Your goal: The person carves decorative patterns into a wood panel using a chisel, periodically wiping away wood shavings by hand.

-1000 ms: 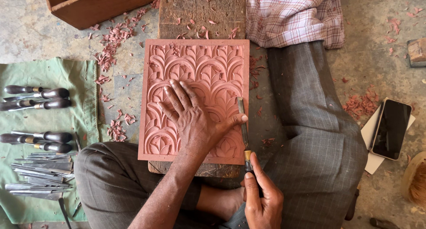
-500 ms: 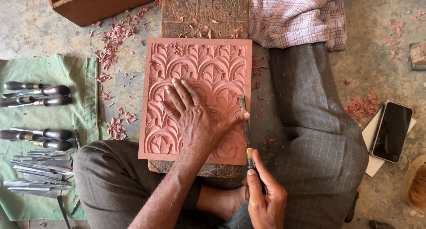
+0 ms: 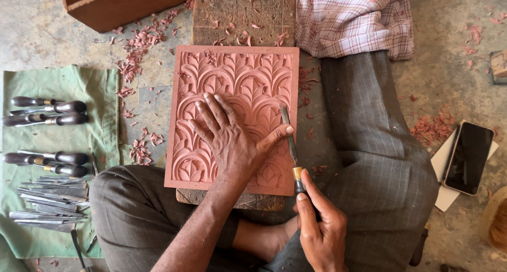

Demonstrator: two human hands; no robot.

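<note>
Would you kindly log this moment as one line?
left hand: flat on carved panel | right hand: grips chisel | blade: at panel's right edge | tools: green cloth

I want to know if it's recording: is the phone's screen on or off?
Off, it seems: the phone lies face up on white paper, and its screen is uniformly dark.

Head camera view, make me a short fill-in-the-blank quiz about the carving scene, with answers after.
1. The left hand lies flat on the carved reddish ____.
2. The right hand grips a ____ by its handle.
3. The spare tools lie on a ____ cloth.
4. The smartphone lies with its dark screen facing ____.

Answers: panel, chisel, green, up
</note>
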